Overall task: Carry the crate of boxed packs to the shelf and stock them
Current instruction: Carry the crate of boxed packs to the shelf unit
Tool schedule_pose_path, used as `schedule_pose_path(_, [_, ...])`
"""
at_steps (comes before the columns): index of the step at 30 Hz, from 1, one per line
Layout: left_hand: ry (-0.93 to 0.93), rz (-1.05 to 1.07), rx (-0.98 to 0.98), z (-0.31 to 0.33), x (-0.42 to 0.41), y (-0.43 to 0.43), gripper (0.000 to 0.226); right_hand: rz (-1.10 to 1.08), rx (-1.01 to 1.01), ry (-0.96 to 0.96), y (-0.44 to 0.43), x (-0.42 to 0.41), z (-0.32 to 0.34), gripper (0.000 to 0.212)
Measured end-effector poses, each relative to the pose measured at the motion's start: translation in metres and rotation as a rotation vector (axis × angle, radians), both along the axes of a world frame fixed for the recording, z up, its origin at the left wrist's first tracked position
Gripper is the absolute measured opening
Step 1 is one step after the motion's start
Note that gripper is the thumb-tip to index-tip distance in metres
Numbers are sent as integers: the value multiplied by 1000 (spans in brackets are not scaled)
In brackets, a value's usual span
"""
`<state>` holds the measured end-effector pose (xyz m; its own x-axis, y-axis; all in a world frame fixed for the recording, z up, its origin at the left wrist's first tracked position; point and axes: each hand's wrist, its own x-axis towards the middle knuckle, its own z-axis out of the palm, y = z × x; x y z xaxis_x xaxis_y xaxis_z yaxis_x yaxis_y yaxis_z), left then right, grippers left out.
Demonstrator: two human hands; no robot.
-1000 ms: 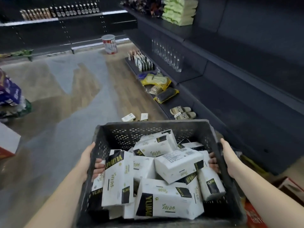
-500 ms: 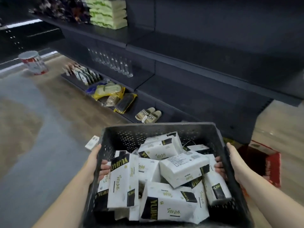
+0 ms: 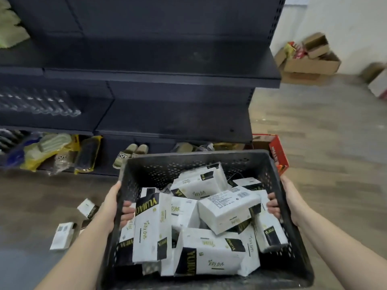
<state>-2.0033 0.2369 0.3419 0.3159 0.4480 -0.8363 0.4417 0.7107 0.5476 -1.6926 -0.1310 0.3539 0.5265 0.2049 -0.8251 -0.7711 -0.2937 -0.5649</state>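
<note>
I read "YUJIAO" in gold on the black band of the upright white pack [image 3: 151,225] in the crate [image 3: 159,166]; the beige slippers [image 3: 129,153] seem marked "YOY"; the red carton [image 3: 278,151] print is too blurred.

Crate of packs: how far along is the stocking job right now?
Done: the crate is lifted and faces the dark shelf. In hand: the left hand and right hand grip its side walls, fingers curled inside. Left: setting it down and stocking; the white packs lie jumbled in the crate, none on the bare shelf boards ahead. A few loose packs lie on the floor.
</note>
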Motion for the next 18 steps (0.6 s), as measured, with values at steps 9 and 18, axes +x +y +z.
schedule_pose_path(9, [34, -239, -11, -13, 59, 19, 68, -233, -1, 10, -41, -38, -17, 64])
schedule_pose_path(18, [40, -469, 18, -33, 113, 52, 70, -461, -37, 37, -43, -74, -38, 70])
